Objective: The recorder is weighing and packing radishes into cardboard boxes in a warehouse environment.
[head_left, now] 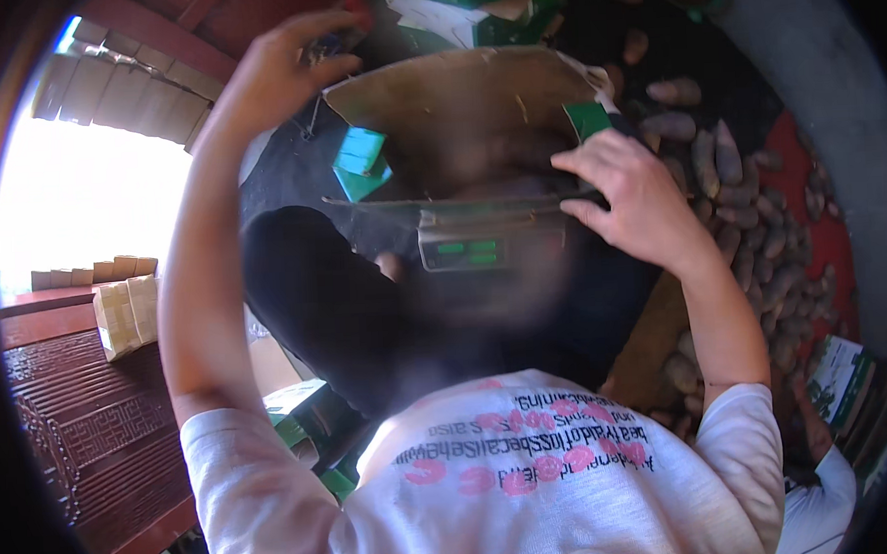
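Cardboard box (455, 83) is sitting open-topped approx. ctr of view, brown inside, green flap pcs (361, 164) showing L & R, contents looking dark & blurred. Small dark item (331, 46), type unclear, is resting in L hand (291, 61) nr box's far-L corner.

Left grip (281, 68) and right grip (626, 195) near an open carton (435, 91), tubers (774, 243) to the right.

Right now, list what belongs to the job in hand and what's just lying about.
Job in hand:
open box, with the right hand by it
scale, at the box's near side
dark thing at the left hand, too blurred to name
perhaps the root vegetables heaped to the right

Just lying about, it seems:
carved woodwork
tan boxes beside it
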`<state>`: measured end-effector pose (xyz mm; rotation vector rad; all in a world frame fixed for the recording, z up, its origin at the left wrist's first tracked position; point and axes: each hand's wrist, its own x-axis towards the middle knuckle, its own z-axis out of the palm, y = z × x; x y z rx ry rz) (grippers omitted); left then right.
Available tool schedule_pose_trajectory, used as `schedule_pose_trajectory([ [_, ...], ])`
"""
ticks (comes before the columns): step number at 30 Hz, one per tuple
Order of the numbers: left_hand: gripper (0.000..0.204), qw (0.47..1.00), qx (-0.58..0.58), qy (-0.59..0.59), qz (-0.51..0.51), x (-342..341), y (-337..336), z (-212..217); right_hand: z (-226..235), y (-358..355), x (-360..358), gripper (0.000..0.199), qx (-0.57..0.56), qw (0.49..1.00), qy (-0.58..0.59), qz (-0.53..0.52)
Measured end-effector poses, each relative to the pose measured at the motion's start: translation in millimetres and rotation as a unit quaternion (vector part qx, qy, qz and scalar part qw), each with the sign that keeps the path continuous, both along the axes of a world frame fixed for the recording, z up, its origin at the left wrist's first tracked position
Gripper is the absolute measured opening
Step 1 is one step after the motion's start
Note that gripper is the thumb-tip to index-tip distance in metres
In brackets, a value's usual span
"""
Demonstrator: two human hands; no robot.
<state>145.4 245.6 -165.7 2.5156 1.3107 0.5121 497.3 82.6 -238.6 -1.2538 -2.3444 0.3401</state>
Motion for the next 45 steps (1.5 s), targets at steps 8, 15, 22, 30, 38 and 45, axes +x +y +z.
schedule_pose_trajectory([
  [8,0.042,0.990,-0.069,0.127,0.008,-19.2,71.7,-103.1,-12.7,21.8,-34.4,0.010,-0.059,0.982,-0.177,0.033],
  [15,0.029,0.970,-0.006,0.242,0.010,-18.1,74.3,-96.8,-12.6,45.6,-51.8,0.012,-0.028,0.981,-0.185,0.056],
  [22,0.026,0.980,0.009,0.189,0.061,-71.9,87.5,-99.5,21.8,91.5,-103.3,0.016,-0.012,0.972,-0.227,0.052],
  [30,0.039,0.962,0.020,0.177,0.205,-202.7,81.7,-54.7,68.5,159.1,-212.2,0.015,0.069,0.961,-0.235,0.129],
  [38,0.020,0.902,0.044,0.197,0.382,-404.8,0.4,-37.2,66.4,183.6,-376.5,0.013,0.205,0.905,-0.244,0.283],
  [45,0.015,0.802,-0.030,0.242,0.546,-495.6,-110.5,-11.4,11.3,134.3,-507.1,0.009,0.181,0.890,-0.213,0.360],
])
